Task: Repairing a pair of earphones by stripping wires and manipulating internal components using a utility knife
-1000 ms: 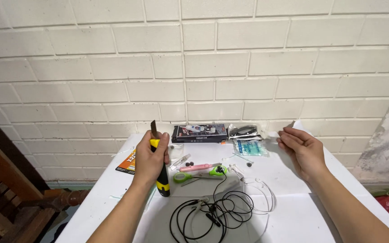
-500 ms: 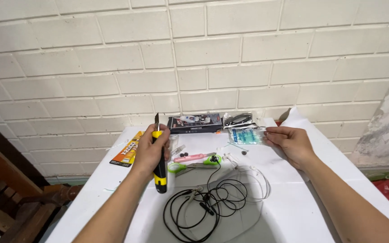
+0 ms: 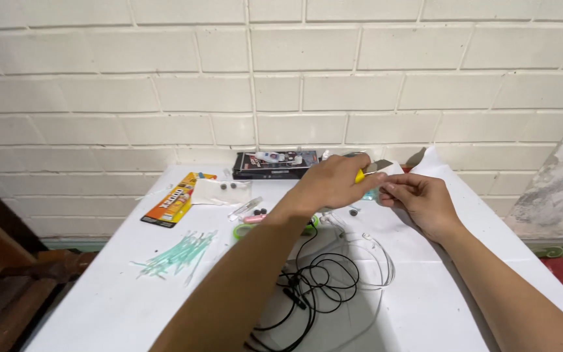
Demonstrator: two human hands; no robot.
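Note:
My left hand (image 3: 333,184) reaches across to the right and is closed on a yellow-and-black hand tool (image 3: 360,175); its grey tip points toward my right hand (image 3: 421,199). The right hand's fingers pinch together just beside that tip, on something too small to make out. Both hands hover over the far right part of the white table (image 3: 99,293). A coiled black cable (image 3: 317,287) and a thin white cable (image 3: 379,257) lie below them.
A green tool (image 3: 242,231) and pink piece (image 3: 253,218) lie under my forearm. Teal sticks (image 3: 177,254), an orange package (image 3: 174,199), a clear bag (image 3: 219,192) and a black box (image 3: 275,163) sit left and back. Wooden chair (image 3: 1,274) at left; brick wall behind.
My left hand swung the tool from upright at the table's middle over to the right hand. The right hand closed its fingers near the tool's tip. The view shifted left.

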